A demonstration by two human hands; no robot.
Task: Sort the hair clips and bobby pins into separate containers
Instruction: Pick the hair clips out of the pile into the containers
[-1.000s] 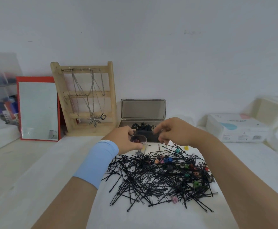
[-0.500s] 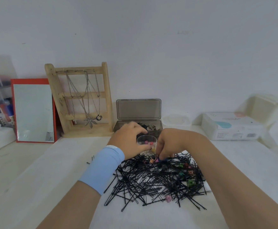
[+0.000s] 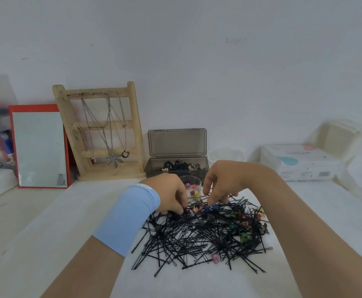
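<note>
A heap of black bobby pins (image 3: 197,239) lies on the white table, with small coloured hair clips (image 3: 243,237) mixed in, mostly on its right side. Behind it stands a clear cup (image 3: 192,182) holding a few coloured clips. An open grey box (image 3: 177,168) with dark pieces inside sits further back. My left hand (image 3: 169,194), with a blue wristband, has its fingertips bent down into the heap's far left edge; any grip is hidden. My right hand (image 3: 223,181) reaches down with spread fingertips touching the heap beside a blue clip (image 3: 210,208).
A wooden necklace stand (image 3: 102,134) and a red-framed mirror (image 3: 39,147) lean at the back left. A white tissue pack (image 3: 298,162) and pale plastic containers (image 3: 343,138) sit at the back right. A small clear tub (image 3: 226,154) is beside the grey box.
My left hand has let go of the clear cup and dropped to the heap's far edge. My right hand came back from the grey box down onto the heap.
</note>
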